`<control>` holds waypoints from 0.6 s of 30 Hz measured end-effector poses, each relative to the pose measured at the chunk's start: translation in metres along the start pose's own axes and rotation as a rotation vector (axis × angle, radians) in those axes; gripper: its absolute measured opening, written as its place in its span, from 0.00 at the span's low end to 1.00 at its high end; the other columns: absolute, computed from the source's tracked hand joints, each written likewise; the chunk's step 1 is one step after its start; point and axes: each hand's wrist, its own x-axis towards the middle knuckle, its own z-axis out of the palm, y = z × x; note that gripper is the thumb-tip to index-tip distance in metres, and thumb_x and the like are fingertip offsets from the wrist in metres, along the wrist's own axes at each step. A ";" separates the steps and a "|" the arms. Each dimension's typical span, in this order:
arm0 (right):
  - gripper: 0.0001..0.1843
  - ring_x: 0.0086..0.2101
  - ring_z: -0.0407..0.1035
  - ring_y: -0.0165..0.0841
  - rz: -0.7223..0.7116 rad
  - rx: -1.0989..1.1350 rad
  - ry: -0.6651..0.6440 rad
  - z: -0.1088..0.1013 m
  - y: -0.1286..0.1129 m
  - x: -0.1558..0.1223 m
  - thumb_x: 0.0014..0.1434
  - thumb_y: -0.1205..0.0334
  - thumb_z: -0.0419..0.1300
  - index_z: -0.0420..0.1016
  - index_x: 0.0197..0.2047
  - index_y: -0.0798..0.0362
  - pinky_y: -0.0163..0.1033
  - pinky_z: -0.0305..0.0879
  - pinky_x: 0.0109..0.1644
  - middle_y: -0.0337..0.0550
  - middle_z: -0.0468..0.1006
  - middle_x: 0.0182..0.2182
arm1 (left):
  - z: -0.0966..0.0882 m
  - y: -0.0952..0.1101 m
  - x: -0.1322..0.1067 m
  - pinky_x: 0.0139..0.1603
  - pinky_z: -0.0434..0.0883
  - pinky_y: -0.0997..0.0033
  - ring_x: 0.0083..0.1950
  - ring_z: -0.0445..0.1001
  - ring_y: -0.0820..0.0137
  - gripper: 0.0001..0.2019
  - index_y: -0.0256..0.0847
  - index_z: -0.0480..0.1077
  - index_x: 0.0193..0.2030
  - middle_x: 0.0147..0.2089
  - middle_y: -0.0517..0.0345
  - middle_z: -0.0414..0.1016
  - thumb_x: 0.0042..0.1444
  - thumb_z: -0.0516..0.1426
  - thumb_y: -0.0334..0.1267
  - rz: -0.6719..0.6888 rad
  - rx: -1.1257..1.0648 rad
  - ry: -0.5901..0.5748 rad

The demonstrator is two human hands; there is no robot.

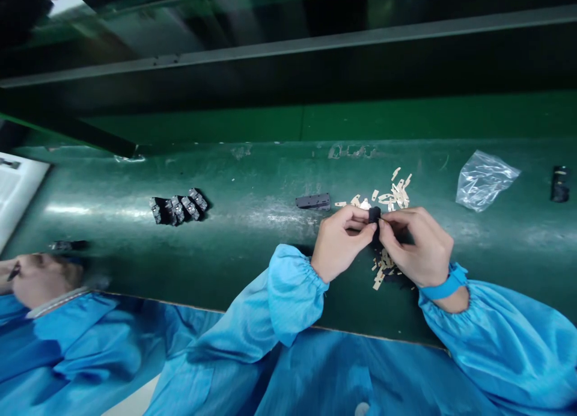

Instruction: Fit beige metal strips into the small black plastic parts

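My left hand (340, 240) and my right hand (417, 244) meet over the green work surface (252, 253), both pinching a small black plastic part (374, 214) between their fingertips. Several small beige metal clips (394, 192) lie scattered just beyond the hands. More of the same clips (381, 270) lie under my right hand. A flat black part (313, 201) rests left of the far clips. Both arms wear blue sleeves, and a blue band (446, 284) circles my right wrist.
A row of several finished black parts (179, 207) lies to the left. A crumpled clear plastic bag (483, 178) and a black item (560, 183) sit at the right. Another person's hand (31, 278) in a blue sleeve works at the far left.
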 end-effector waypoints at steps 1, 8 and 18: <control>0.09 0.31 0.75 0.34 0.014 -0.006 0.006 0.001 -0.001 0.000 0.59 0.70 0.65 0.76 0.42 0.48 0.40 0.73 0.35 0.42 0.81 0.34 | 0.000 -0.001 -0.001 0.41 0.78 0.74 0.40 0.81 0.71 0.06 0.38 0.75 0.40 0.37 0.56 0.81 0.56 0.65 0.35 0.008 0.012 0.002; 0.06 0.22 0.70 0.32 0.309 0.028 0.077 0.002 -0.017 0.000 0.57 0.65 0.66 0.72 0.32 0.49 0.39 0.68 0.26 0.37 0.76 0.24 | 0.007 0.000 -0.009 0.38 0.80 0.74 0.40 0.82 0.69 0.06 0.39 0.74 0.40 0.39 0.56 0.81 0.57 0.65 0.37 0.084 0.077 0.020; 0.06 0.22 0.68 0.29 0.368 0.055 0.007 -0.004 -0.018 0.001 0.58 0.64 0.66 0.73 0.32 0.49 0.36 0.65 0.27 0.34 0.75 0.22 | 0.003 -0.002 -0.010 0.43 0.81 0.73 0.39 0.83 0.72 0.05 0.41 0.78 0.43 0.41 0.58 0.83 0.61 0.62 0.34 0.341 0.252 0.076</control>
